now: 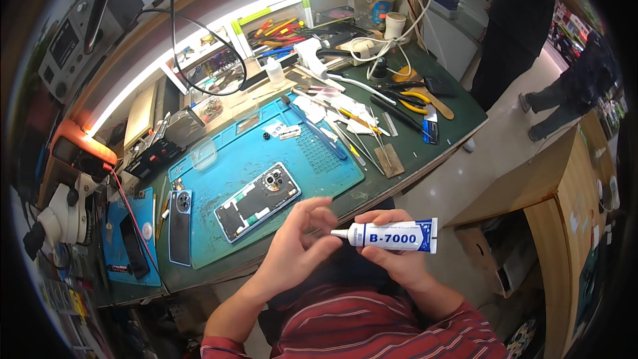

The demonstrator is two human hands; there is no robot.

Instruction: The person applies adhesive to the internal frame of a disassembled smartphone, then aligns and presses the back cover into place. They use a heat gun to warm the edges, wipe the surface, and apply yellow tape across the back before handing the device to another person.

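My right hand [395, 259] is closed around a white and blue glue tube [392, 235], held sideways over the bench's front edge. The tube's narrow white nozzle [340, 233] points left. Beside that tip is my left hand [296, 242], its fingers curved and the thumb apart from them; whether the thumb touches the nozzle is hard to see. Beyond my hands, on a blue repair mat [266, 143], lies a smartphone with its back off [258, 201], camera lenses and inner parts exposed. To its left rests a blue-grey phone back cover or phone [180, 226].
A dark phone [135, 242] lies on a smaller blue mat at left, near an orange multimeter [83, 147]. Tweezers, a blue-handled brush [316, 126] and yellow-handled pliers [405, 102] crowd the right side. Two people stand beyond the bench; a wooden cabinet [518, 179] is at right.
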